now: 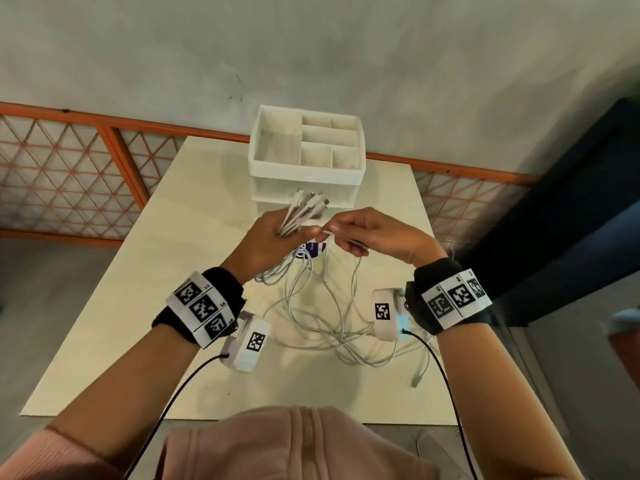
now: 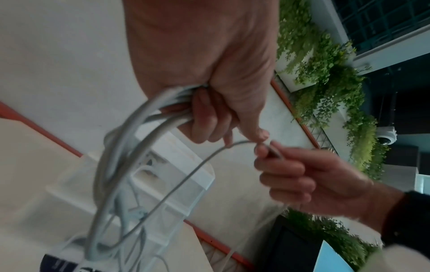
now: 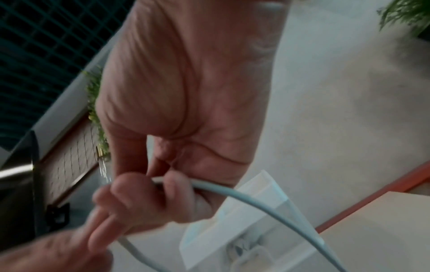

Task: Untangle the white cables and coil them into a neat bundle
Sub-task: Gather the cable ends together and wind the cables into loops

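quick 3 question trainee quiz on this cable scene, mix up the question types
1. True or false: the left hand grips several white cable ends together.
2. What does the right hand pinch? A) a single cable B) the white organizer box C) nothing
3. Fill in: a loose connector lies on the ____, near the person's right wrist.

Key
1. True: the ends fan out above the fist.
2. A: one cable, held between thumb and fingers.
3. table: the loose loops lie on it too, not yet coiled.
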